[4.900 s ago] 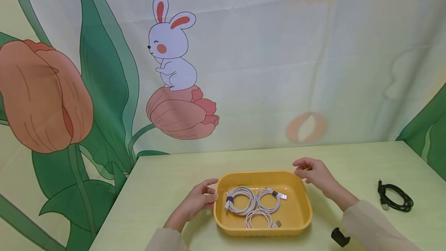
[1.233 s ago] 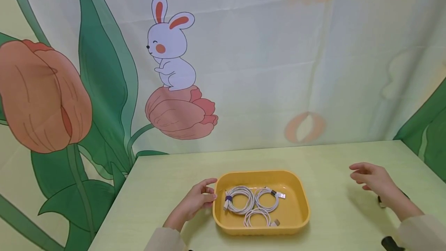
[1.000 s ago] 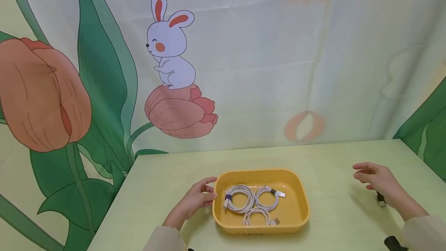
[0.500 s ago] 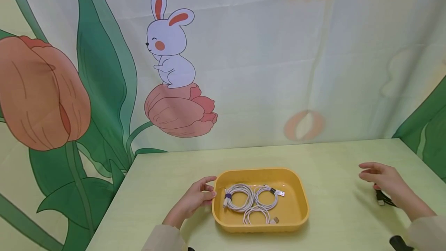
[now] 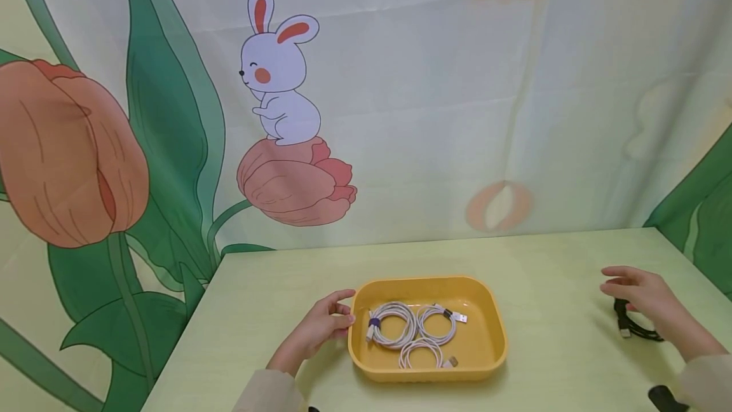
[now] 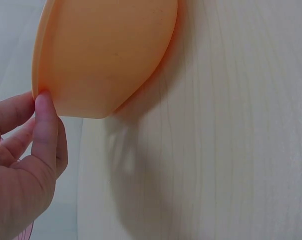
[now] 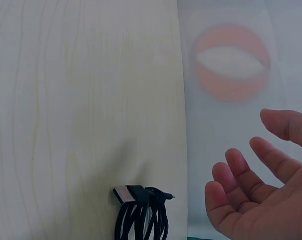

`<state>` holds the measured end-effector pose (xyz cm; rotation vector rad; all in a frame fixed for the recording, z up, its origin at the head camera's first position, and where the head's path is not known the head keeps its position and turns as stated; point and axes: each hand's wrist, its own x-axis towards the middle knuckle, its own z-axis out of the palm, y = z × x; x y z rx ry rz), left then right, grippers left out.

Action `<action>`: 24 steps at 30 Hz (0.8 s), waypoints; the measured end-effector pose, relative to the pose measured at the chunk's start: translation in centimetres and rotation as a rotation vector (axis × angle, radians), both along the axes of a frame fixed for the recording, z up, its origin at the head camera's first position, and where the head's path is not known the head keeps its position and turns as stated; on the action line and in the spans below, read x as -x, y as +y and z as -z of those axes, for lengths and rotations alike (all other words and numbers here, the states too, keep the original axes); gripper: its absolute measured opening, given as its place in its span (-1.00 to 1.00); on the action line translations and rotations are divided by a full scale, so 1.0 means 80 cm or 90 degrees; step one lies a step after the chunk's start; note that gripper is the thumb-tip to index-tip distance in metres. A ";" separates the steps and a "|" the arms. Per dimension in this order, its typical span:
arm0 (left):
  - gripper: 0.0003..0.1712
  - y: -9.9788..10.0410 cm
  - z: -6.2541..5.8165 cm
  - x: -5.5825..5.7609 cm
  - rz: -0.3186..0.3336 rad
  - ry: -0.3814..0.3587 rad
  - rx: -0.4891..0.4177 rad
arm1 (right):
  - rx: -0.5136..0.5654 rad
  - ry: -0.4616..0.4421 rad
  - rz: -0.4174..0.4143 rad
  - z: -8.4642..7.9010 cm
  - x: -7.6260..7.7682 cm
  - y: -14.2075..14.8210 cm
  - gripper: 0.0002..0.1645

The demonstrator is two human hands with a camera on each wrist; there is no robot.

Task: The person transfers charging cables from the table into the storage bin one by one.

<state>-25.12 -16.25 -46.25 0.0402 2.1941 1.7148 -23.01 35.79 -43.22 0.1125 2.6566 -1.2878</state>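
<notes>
A yellow plastic tray (image 5: 480, 351) sits on the table with three coiled white USB cables (image 5: 394, 326) inside it. At the tray's left end my left hand (image 5: 320, 326) pinches the rim, thumb on the outer wall in the left wrist view. My right hand (image 5: 646, 297) hovers over a coiled black USB cable (image 5: 626, 323) at the table's right side. In the right wrist view its fingers are spread and loosely bent, apart from the cable, and hold nothing. The hand hides part of the black coil in the head view.
A black object (image 5: 666, 397), partly cut off, shows beside the right sleeve. Behind the pale wooden table (image 5: 549, 272) hangs a printed curtain (image 5: 423, 113) with a rabbit and tulips.
From the tray's right end, my right hand has moved rightward to above the black cable. My left hand stays on the tray's left rim. The coiled white cables lie as before.
</notes>
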 end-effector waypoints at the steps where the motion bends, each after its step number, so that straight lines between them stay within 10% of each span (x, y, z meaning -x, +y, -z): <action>1: -0.42 0.000 0.000 0.000 0.000 -0.001 0.000 | 0.000 0.000 0.000 0.000 0.000 0.001 -0.19; 6: -0.42 0.000 0.001 0.001 0.001 -0.003 0.002 | 0.010 -0.006 0.004 0.013 0.006 0.018 -0.14; 16: -0.43 0.001 0.000 0.001 -0.004 -0.004 0.003 | -0.012 0.009 0.054 0.120 0.065 0.100 -0.09; 24: -0.41 0.002 -0.004 -0.003 -0.005 -0.001 -0.002 | -0.026 0.017 0.053 0.126 0.062 0.109 -0.05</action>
